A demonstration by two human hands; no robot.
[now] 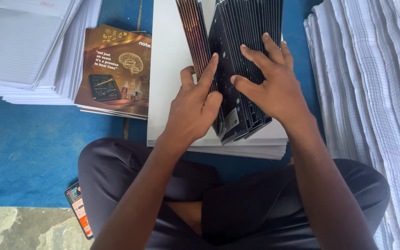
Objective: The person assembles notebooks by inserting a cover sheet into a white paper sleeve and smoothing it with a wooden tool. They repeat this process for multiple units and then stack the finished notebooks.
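Note:
A fanned bundle of dark glossy notebook covers (pixel 230 41) stands on edge on a white paper stack (pixel 167 69) in front of me. My left hand (pixel 195 109) grips the near edge of the left part of the bundle, its index finger stretched up between two covers. My right hand (pixel 271 83) lies spread on the right part of the bundle, fingers pressing the covers apart. Both hands touch the covers; their lower edges rest on the white stack.
A pile of brown printed covers (pixel 116 69) lies at the left, beside stacks of ruled white sheets (pixel 28 41). More ruled sheets (pixel 371 92) are piled along the right. A phone (pixel 78 208) lies on the blue mat (pixel 24 148) by my knee.

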